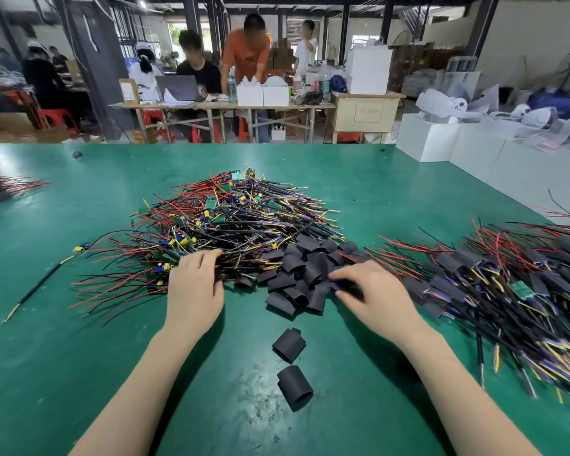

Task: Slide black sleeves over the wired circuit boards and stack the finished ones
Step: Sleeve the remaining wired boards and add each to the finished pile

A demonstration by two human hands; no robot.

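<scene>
The boards [231, 222] are being touched ahead of the left hand [195, 287]; sleeves [306, 271] are being fingered beside the right hand [375, 297], grip unclear.

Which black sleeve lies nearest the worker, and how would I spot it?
Start at the green table, then find the heap of black sleeves between the two hands. Two loose sleeves lie apart, nearer the worker. The nearest sleeve is the lower one, alone on a scuffed, shiny patch of the mat.
</scene>
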